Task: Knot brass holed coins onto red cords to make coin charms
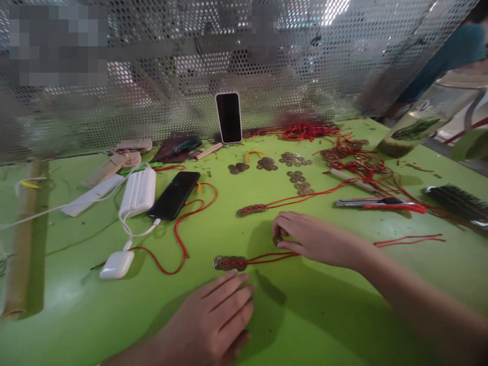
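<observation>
Green tabletop [324, 330] supports the nearer coin strip [236, 263], flat, apparently keeping its red cord [271, 258] untangled. Right of it, the right hand [308, 234] pinches what seems a coin [277, 238]; nearer the viewer, the left hand [217, 315] extends its fingers close together.

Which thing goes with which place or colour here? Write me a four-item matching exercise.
1. Left hand
2. White-framed phone
3. Utility knife
4. Black phone

A. Silver and orange-red
B. Flat beside the white power bank
C. Fingertips next to a coin strip
D. Upright before the perforated panel

Pairs: 1-C, 2-D, 3-A, 4-B
</observation>
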The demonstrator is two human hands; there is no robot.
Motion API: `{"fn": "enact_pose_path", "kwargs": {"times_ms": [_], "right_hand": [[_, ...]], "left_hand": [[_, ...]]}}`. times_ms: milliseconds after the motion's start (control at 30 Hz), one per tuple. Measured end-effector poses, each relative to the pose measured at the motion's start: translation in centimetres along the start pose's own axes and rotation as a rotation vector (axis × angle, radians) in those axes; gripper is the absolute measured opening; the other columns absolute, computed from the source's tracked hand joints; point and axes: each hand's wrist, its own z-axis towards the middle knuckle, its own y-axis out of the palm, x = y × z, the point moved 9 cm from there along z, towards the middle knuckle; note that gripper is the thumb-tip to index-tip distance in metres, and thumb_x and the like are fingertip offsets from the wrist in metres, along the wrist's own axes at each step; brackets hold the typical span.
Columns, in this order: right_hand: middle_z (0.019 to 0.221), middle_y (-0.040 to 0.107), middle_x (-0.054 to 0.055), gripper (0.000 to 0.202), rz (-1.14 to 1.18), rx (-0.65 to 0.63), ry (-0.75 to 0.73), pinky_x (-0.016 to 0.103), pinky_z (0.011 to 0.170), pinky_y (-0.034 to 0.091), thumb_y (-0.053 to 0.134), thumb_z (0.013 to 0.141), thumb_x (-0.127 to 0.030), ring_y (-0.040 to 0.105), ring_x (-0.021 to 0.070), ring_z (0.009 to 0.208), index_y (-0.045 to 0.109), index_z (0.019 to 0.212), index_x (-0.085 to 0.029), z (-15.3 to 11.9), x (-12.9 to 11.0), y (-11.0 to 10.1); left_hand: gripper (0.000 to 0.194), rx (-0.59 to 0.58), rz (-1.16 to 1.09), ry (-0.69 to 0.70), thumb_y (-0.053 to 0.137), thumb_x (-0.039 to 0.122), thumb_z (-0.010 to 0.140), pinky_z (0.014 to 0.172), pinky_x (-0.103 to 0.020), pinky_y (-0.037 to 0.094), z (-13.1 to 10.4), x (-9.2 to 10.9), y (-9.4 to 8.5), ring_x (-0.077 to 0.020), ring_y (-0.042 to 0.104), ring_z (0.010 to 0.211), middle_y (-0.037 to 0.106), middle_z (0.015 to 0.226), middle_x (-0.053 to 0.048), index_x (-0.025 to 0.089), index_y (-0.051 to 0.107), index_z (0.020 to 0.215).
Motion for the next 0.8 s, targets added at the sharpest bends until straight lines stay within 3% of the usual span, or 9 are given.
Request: {"fn": "enact_pose_path", "kwargs": {"times_ms": [133, 367, 467, 633, 800], "right_hand": [[0.096, 0.058, 0.006, 0.008, 0.011, -0.002, -0.001, 0.036, 0.081, 0.047, 0.052, 0.09, -0.021, 0.055, 0.019, 0.088, 0.056, 0.093, -0.015, -0.2, -0.2, -0.1], [0.098, 0.057, 0.006, 0.008, -0.014, 0.057, -0.021, 0.037, 0.083, 0.048, 0.051, 0.09, -0.019, 0.057, 0.0182, 0.087, 0.058, 0.093, -0.016, -0.6, -0.6, 0.0], [0.101, 0.059, 0.007, 0.009, -0.048, 0.112, -0.003, 0.039, 0.081, 0.049, 0.052, 0.09, -0.016, 0.058, 0.0197, 0.088, 0.057, 0.097, -0.016, -0.6, -0.6, 0.1], [0.102, 0.059, 0.008, 0.017, -0.075, 0.117, 0.046, 0.042, 0.081, 0.049, 0.048, 0.091, -0.013, 0.059, 0.0215, 0.089, 0.057, 0.105, -0.015, -0.8, -0.5, 0.5], [0.106, 0.056, 0.009, 0.018, 0.017, 0.088, 0.022, 0.04, 0.088, 0.047, 0.046, 0.092, -0.012, 0.056, 0.02, 0.095, 0.055, 0.107, -0.013, -0.7, -0.2, 0.6]], "left_hand": [[0.019, 0.037, -0.018, -0.037, 0.051, 0.016, 0.087, 0.093, -0.032, 0.053, 0.0, -0.7, -0.7, -0.0197, 0.063, 0.101, 0.072, 0.097, -0.007, 0.011, 0.065, 0.099], [0.016, 0.148, -0.009, -0.249, 0.055, 0.009, 0.086, 0.083, -0.029, 0.054, -0.5, -3.9, -1.5, -0.0161, 0.064, 0.09, 0.07, 0.091, -0.005, 0.014, 0.066, 0.096], [0.018, 0.105, 0.011, -0.258, 0.054, 0.009, 0.087, 0.085, -0.031, 0.054, -0.8, -4.2, -1.0, -0.0175, 0.063, 0.094, 0.07, 0.096, -0.006, 0.015, 0.066, 0.099], [0.028, -0.061, 0.052, -0.213, 0.047, 0.012, 0.089, 0.092, -0.038, 0.052, -0.8, -3.8, 0.4, -0.0231, 0.057, 0.114, 0.064, 0.121, -0.01, 0.013, 0.062, 0.113], [0.033, -0.115, 0.065, -0.192, 0.045, 0.011, 0.089, 0.093, -0.038, 0.053, -1.0, -3.8, 1.0, -0.0233, 0.055, 0.117, 0.062, 0.124, -0.01, 0.012, 0.059, 0.119]]}}
